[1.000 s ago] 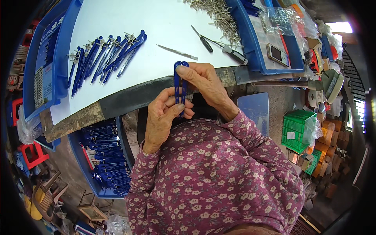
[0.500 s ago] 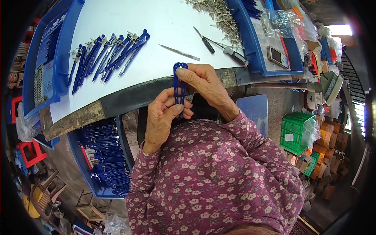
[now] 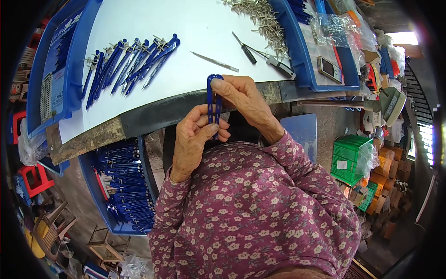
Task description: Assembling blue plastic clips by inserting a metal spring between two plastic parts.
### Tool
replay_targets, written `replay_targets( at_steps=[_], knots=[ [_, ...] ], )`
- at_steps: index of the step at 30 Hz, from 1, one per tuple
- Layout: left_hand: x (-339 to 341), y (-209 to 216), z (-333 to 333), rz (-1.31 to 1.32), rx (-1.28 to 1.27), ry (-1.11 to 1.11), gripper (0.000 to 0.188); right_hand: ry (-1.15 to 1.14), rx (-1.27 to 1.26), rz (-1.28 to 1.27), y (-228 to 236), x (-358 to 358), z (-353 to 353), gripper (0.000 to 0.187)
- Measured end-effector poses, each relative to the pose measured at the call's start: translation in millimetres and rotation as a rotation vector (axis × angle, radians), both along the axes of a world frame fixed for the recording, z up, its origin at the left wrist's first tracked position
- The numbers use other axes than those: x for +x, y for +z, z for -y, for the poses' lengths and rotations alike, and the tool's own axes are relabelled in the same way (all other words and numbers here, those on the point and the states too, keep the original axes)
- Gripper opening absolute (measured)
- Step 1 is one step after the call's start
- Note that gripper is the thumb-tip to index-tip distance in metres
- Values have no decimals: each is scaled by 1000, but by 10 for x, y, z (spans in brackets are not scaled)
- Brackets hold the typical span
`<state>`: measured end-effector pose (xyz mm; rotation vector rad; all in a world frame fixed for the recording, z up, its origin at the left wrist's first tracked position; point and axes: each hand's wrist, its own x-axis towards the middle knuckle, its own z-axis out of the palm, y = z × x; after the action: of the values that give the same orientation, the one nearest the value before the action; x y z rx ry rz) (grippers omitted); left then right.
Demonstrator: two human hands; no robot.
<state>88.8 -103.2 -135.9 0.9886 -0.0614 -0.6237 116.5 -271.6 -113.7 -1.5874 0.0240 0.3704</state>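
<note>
Both my hands hold one blue plastic compass-like piece (image 3: 213, 100) upright at the table's front edge. My left hand (image 3: 195, 137) grips its lower end, thumb pressed on it. My right hand (image 3: 241, 100) pinches its rounded top between thumb and fingers. On the white tabletop (image 3: 186, 28) behind lies a row of several finished blue pieces with metal tips (image 3: 130, 63). Thin metal tweezers (image 3: 214, 62) lie just beyond my right hand.
A screwdriver (image 3: 245, 48) and another tool (image 3: 276, 65) lie near a pile of metal pins (image 3: 262, 18). A phone (image 3: 329, 69) sits in a blue tray on the right. A blue bin of blue parts (image 3: 123, 186) stands below the table, a green crate (image 3: 353, 156) at right.
The blue piece and both hands stay nearly where they were; my right fingers shifted slightly on its top.
</note>
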Motion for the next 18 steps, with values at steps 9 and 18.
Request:
replay_targets(
  at_steps=[9, 18],
  knots=[
    [-44, -27, -5, -14, 23, -21, 28, -88, -60, 79, -29, -25, -100, 20],
    [-25, 4, -1, -20, 12, -1, 30, -48, -13, -33, -61, -17, -71, 23]
  ],
)
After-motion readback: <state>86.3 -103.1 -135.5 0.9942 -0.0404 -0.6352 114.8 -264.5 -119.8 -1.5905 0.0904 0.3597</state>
